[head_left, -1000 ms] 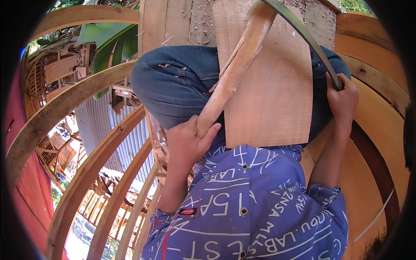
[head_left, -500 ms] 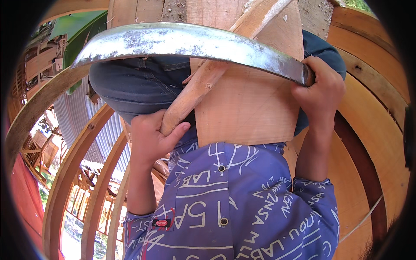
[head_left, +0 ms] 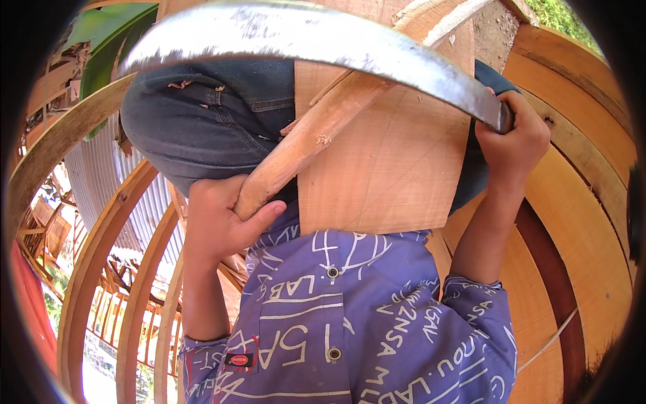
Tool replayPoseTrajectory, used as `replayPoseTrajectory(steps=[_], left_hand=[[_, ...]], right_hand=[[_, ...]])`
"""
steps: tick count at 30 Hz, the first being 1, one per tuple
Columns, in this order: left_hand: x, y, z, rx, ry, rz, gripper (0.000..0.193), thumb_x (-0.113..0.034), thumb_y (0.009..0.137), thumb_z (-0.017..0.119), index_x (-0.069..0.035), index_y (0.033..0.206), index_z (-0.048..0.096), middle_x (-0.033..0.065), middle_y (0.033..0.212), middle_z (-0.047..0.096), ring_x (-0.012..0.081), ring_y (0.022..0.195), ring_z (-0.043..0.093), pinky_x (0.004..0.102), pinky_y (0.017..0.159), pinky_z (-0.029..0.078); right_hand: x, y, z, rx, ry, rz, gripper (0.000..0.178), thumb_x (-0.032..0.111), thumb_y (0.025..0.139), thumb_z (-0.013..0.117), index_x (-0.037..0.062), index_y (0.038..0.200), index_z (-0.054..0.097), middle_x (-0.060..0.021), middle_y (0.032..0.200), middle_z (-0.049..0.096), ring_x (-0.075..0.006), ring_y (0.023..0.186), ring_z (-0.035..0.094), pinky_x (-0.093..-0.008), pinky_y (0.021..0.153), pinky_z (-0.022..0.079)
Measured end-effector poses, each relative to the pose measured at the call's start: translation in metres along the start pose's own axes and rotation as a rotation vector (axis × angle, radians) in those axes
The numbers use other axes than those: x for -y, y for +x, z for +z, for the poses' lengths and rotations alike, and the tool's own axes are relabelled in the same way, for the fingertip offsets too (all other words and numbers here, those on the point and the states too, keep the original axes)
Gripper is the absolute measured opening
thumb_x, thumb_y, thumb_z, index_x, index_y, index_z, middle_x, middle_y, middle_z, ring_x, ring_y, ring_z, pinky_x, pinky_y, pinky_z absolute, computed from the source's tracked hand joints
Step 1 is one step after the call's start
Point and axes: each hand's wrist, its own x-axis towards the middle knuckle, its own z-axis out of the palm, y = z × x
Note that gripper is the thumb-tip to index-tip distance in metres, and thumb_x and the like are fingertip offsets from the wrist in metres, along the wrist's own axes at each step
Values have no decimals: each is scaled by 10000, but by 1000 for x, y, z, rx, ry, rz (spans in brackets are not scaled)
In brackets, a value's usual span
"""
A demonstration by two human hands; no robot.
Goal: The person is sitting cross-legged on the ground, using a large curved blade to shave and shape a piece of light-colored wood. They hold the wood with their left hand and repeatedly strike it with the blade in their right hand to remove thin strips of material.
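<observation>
My left hand (head_left: 214, 217) is closed round the near end of a rough wooden stick (head_left: 299, 149), its thumb along the side. Slanting away to the far right, the stick lies across a wide, pale wooden plank (head_left: 387, 182) set between my legs. A long, broad machete (head_left: 289, 35) is in my right hand (head_left: 517, 138), fingers wrapped round its handle, which is mostly hidden. The shiny blade stretches leftward over the stick and plank, covering part of both. Whether its edge touches the stick I cannot tell. The stick's far part shows a paler, freshly cut face.
Wood shavings lie on my dark trousers (head_left: 195, 121). Curved wooden slats (head_left: 108, 236) stand on the left, with a corrugated metal sheet (head_left: 111, 188) and a green leaf (head_left: 111, 40) beyond. Wide boards (head_left: 572, 229) curve along the right.
The machete has come up nearer to the camera and a little right with my right hand. My left hand and the stick's near end have shifted slightly left.
</observation>
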Motion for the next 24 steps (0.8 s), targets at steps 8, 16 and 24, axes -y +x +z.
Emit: replayPoseTrajectory(steps=[8, 16, 24], left_hand=[[-1, 1, -1, 17, -27, 28, 317, -276, 695, 762, 21, 711, 652, 132, 503, 526, 219, 427, 552, 302, 447, 404], [-5, 5, -5, 81, -27, -42, 303, -249, 728, 737, 23, 663, 618, 89, 468, 504, 143, 416, 502, 285, 435, 370], [-1, -2, -6, 84, -149, -121, 387, -301, 780, 711, -1, 613, 532, 20, 472, 415, 77, 452, 384, 273, 434, 312]], right_hand=[[-65, 16, -25, -51, -95, 380, 281, 300, 729, 741, 45, 672, 636, -85, 493, 435, -213, 452, 435, -308, 476, 369], [11, 9, 1, 30, 28, -86, 168, 235, 636, 703, 105, 736, 667, -87, 583, 573, -266, 525, 562, -337, 490, 414], [-17, 15, 10, 54, -123, -7, 207, 277, 688, 714, 99, 775, 654, -89, 590, 540, -266, 548, 532, -343, 540, 430]])
